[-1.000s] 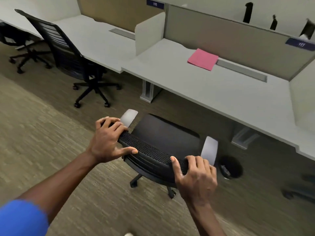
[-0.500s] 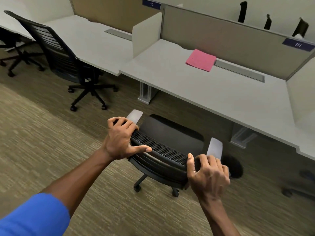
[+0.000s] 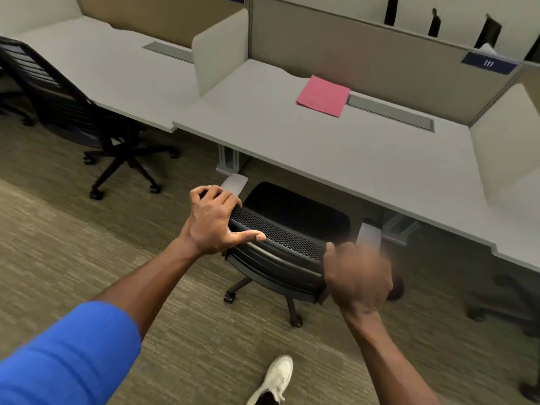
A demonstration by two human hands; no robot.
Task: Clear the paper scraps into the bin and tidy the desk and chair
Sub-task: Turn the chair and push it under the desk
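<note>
Forward goes the chair (image 3: 295, 229), its seat now partly under the table (image 3: 336, 153). Left hand (image 3: 214, 220) grips the mesh backrest's top edge, fingers curled over; right hand (image 3: 358, 276) is off it, blurred, loosely curled just beside the backrest. Pink paper (image 3: 323, 95) lies flat on the table. Carpet (image 3: 73, 244) below, grey partitions (image 3: 350, 48) behind.

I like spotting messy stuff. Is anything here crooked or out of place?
Not much. The pink paper lies a bit crooked on the desk, with one corner over the grey slot. The chair sits angled, only partly under the desk, with the left hand on its backrest. The right hand is blurred.
</note>
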